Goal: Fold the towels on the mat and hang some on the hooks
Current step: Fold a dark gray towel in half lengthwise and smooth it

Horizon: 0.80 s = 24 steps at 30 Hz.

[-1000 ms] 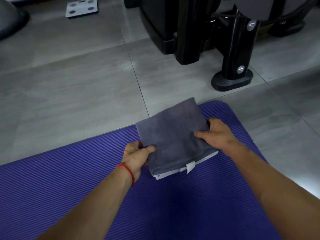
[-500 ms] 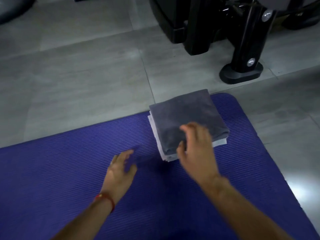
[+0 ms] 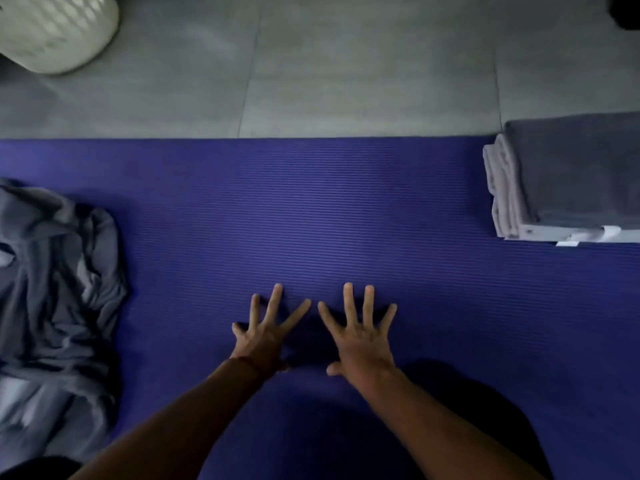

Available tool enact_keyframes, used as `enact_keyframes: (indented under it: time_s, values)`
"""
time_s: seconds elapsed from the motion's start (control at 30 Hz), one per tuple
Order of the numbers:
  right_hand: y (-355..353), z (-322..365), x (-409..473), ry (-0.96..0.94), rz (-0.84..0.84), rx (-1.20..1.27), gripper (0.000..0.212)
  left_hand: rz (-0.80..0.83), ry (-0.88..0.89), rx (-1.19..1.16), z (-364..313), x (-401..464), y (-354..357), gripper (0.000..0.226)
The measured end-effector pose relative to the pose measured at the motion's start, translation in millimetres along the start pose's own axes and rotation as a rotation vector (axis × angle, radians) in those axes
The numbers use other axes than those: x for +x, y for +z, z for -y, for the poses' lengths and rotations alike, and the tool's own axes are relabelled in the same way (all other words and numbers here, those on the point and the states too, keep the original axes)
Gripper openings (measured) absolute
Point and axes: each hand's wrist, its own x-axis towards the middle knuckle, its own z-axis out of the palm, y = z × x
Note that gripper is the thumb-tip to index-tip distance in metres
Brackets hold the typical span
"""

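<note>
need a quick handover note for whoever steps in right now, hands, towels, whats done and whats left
Left hand: open, fingers spread over the purple mat, holding nothing.
Right hand: open, fingers spread beside the left, holding nothing.
Folded stack: on the mat's far right end, dark grey towel on top, lighter ones under it.
Unfolded towels: crumpled grey heap on the mat's left end.
White basket: on the floor, far left.
Done: one stack folded.
Left: fold the heap, then hang some on the hooks; no hooks are in view.
</note>
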Motion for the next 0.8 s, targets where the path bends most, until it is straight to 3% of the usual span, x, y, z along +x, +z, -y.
enact_keyframes:
  time_s: [0.23,0.43,0.6,0.67,0.8]
  values:
    - [-8,10,6,0.071,0.11,-0.017,0.129,-0.015,0.045,0.023,3,8,10,0.133]
    - [-2,11,8,0.101,0.074,-0.01,0.131,-0.019,0.039,0.021,1,15,20,0.136]
    - [-7,27,2,0.207,0.057,0.162,0.129,-0.007,0.041,-0.004,3,14,21,0.135]
    - [0,49,-2,0.291,-0.028,0.261,0.116,-0.02,0.086,-0.105,8,12,23,0.13]
    - [24,88,-11,0.307,-0.222,0.386,0.066,-0.279,0.206,-0.272,33,-10,59,0.094]
